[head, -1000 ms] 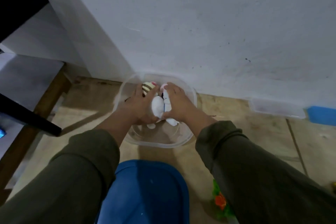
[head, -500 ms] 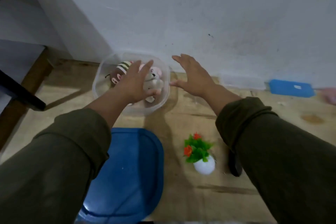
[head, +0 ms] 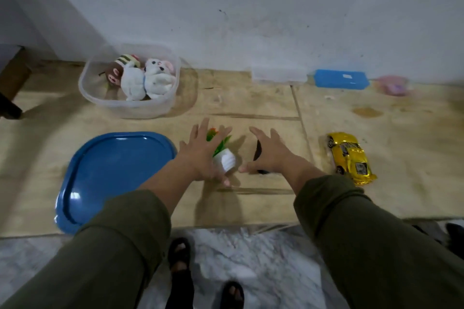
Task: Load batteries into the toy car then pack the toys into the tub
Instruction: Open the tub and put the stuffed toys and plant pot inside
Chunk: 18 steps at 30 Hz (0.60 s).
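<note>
A clear plastic tub stands at the back left by the wall and holds a white plush bunny and a brown striped plush. Its blue lid lies flat in front of it. My left hand is spread over a small toy plant in a white pot, fingers straight. My right hand hovers open just right of the pot, over a black object that it partly hides. A yellow toy car lies further right on the wooden surface.
A clear box, a blue box and a pink object line the wall at the back right. The wooden surface ends at a front edge, with marble floor and sandalled feet below. A dark furniture leg stands at far left.
Both hands left the tub, where they had set the plush toys, and moved back and right to the toy plant. The view panned right, and the yellow car came into sight.
</note>
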Each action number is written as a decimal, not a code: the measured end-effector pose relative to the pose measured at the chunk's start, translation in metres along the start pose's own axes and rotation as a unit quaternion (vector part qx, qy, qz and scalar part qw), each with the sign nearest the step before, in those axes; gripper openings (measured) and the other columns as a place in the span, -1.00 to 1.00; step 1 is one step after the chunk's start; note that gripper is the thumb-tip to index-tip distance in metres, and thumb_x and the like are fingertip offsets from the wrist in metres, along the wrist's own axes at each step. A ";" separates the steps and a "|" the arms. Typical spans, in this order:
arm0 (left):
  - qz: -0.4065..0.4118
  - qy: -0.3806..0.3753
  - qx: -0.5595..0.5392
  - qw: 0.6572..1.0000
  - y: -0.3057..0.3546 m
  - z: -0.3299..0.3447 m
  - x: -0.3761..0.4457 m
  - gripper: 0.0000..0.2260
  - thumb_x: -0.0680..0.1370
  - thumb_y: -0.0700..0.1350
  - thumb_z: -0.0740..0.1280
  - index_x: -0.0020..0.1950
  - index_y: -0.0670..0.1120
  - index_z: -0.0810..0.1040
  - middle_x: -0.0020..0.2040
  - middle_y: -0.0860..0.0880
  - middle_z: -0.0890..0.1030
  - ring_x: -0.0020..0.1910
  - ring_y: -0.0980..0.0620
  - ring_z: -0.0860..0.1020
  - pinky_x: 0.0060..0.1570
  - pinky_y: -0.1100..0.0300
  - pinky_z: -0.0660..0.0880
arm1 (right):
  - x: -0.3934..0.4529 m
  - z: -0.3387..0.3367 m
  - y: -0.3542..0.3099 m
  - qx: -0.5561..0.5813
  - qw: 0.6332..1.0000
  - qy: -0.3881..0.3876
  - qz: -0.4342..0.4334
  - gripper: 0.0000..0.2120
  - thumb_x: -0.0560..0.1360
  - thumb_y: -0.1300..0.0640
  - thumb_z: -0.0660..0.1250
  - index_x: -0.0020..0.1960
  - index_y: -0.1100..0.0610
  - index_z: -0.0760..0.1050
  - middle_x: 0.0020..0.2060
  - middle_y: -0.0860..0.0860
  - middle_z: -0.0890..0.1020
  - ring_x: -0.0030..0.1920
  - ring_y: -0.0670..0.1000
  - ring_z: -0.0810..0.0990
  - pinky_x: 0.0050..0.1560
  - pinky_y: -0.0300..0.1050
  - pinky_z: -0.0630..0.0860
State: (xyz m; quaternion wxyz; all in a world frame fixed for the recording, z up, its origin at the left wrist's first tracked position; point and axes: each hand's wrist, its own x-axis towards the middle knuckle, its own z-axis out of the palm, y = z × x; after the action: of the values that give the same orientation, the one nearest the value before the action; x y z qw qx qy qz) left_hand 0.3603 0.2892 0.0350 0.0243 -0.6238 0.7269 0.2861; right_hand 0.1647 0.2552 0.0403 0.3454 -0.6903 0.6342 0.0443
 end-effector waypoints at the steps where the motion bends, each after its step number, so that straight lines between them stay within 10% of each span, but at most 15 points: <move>1: -0.009 0.005 -0.009 1.000 0.004 0.006 0.001 0.10 0.24 0.21 0.55 0.50 0.30 -0.19 0.53 -0.04 -0.39 0.52 -0.22 -0.28 0.40 -0.34 0.04 | -0.001 0.006 0.004 0.009 1.000 -0.001 0.001 0.07 0.20 -0.17 0.56 0.50 -0.20 -0.04 0.53 0.18 -0.13 0.52 0.23 -0.05 0.44 0.13 0.16; 9: 0.010 0.103 -0.067 0.992 -0.004 0.033 0.014 -0.16 0.36 0.04 0.51 0.51 0.17 0.10 0.46 -0.16 0.12 0.32 -0.25 0.33 0.28 -0.09 0.40 | 0.010 0.033 0.013 -0.021 0.998 0.066 0.000 -0.27 0.30 -0.17 0.48 0.41 -0.12 0.31 0.43 0.14 0.25 0.43 0.18 0.15 0.40 0.01 0.21; 18: 0.040 0.165 -0.100 0.980 -0.010 -0.021 0.018 -0.13 0.33 0.00 0.52 0.52 -0.03 0.12 0.41 -0.19 0.20 0.32 -0.20 0.36 0.25 0.03 0.41 | 0.024 -0.010 -0.036 -0.078 0.982 0.120 -0.127 -0.44 0.35 0.02 0.49 0.32 -0.03 0.46 0.12 0.22 0.55 0.14 0.24 0.48 0.09 -0.04 0.40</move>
State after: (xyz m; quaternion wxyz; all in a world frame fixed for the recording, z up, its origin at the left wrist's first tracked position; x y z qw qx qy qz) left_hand 0.3721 0.2630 0.0421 -0.1704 -0.6321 0.7129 0.2512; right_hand 0.1982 0.2277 0.0514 0.2151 -0.7903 0.5727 -0.0338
